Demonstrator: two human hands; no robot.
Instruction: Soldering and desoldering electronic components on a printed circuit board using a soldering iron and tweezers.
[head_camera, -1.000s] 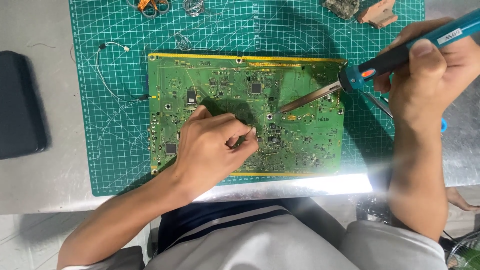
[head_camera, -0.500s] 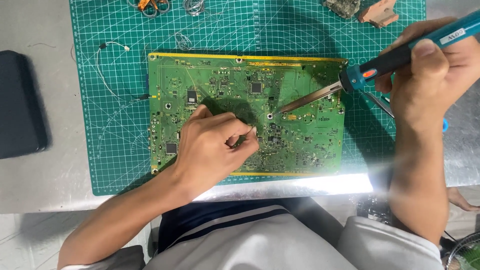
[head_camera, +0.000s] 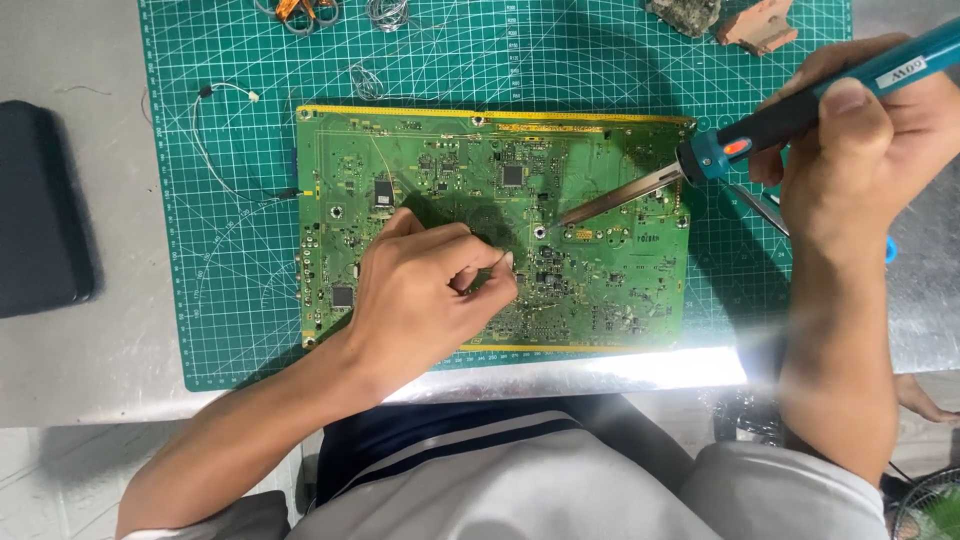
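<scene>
Your grey metal desk (head_camera: 90, 370) is carrying a gridded green rubbery cutting mat (head_camera: 240, 250); the flat rectangular green circuit board (head_camera: 610, 280) is lying centred on it (stiff but fragile, best held by its edges). Your right hand (head_camera: 860, 150) is gripping the blue-handled soldering iron (head_camera: 800, 110), tip on the board. Your left hand (head_camera: 430, 290) is pinching thin solder wire (head_camera: 497, 258).

One circuit board (head_camera: 560, 190) lies on one cutting mat (head_camera: 240, 330). One soldering iron (head_camera: 790, 115) and two hands, left hand (head_camera: 425, 295) and right hand (head_camera: 865, 150), are over the board.
</scene>
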